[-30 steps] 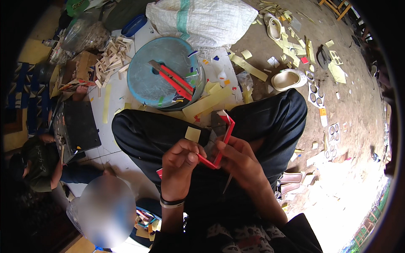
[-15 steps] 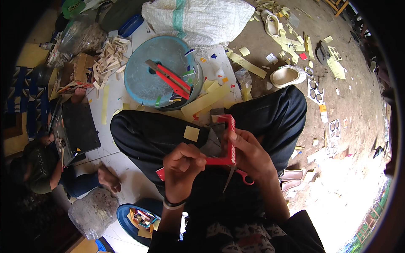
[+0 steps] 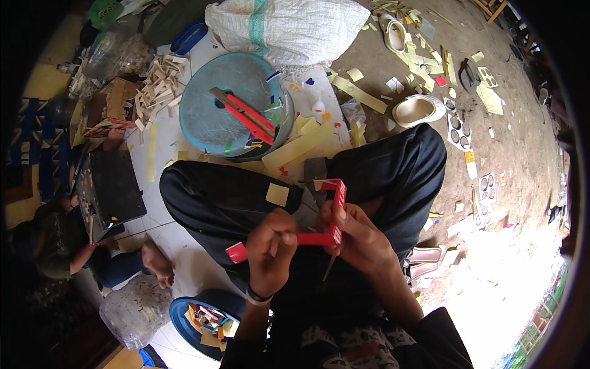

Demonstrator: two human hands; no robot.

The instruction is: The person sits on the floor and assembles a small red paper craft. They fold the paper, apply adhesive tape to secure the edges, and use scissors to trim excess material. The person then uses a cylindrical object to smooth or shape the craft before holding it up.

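A red-covered, three-sided frame (image 3: 337,215) with white lettering is held above my lap. My right hand (image 3: 364,241) grips its right-hand side near the lower corner, thumb on the outer face. A thin scissor blade (image 3: 330,268) points down below that hand; the scissors' handles are hidden. My left hand (image 3: 272,251) is closed around the frame's lower side, fingers curled and slightly blurred. A red strip end (image 3: 236,252) sticks out to the left of that hand; whether it joins the frame is hidden. A pale yellow square (image 3: 277,194) lies on my left thigh.
Ahead stands a round blue tub (image 3: 203,114) with a red utility knife (image 3: 244,117) on top. A blue bucket (image 3: 178,317) of scraps is at lower left. Wooden pieces (image 3: 161,89) are heaped at far left, near another person (image 3: 55,240). Clogs (image 3: 418,111) lie right.
My left hand has moved slightly right and turned, showing more of the red strip end. My right fingers have shifted on the frame, and the scissors' red handle loop has gone out of sight.
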